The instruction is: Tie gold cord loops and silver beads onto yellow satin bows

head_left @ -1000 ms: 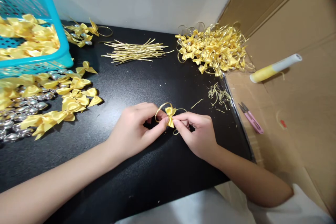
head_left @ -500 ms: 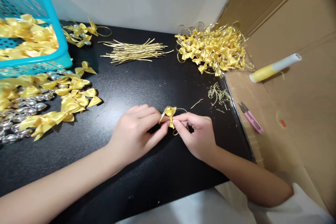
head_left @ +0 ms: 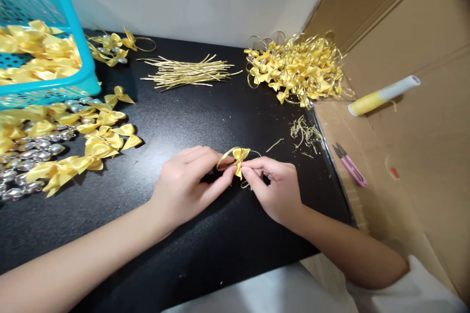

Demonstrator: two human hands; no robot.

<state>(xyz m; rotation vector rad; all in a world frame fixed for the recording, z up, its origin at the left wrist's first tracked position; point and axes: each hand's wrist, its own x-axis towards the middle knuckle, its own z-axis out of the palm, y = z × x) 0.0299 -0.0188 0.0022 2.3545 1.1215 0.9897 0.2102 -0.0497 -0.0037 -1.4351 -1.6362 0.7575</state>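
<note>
Between my two hands, just above the black table, is a yellow ribbon bow [head_left: 240, 154] with a gold cord loop [head_left: 223, 153] and a thin loose thread about it. My right hand [head_left: 277, 183] pinches the bow's right side and lower tail between thumb and forefinger. From the left, my left hand [head_left: 193, 178] closes thumb and fingers at the bow's lower left side, by the cord. My fingertips hide the middle of the knot. No bead shows on this bow.
Gold cords [head_left: 191, 71] lie behind my hands, with finished looped bows [head_left: 297, 68] piled back right. Thread scraps [head_left: 304, 133] and pink snips [head_left: 350, 166] are right; a thread spool tube [head_left: 384, 95] is beyond. Left stand a turquoise basket [head_left: 86, 76], loose bows [head_left: 99, 149] and silver beads [head_left: 46, 149].
The gold cord loop has spread wider to the left of the bow. My left hand has shifted slightly left; my right hand has stayed almost still.
</note>
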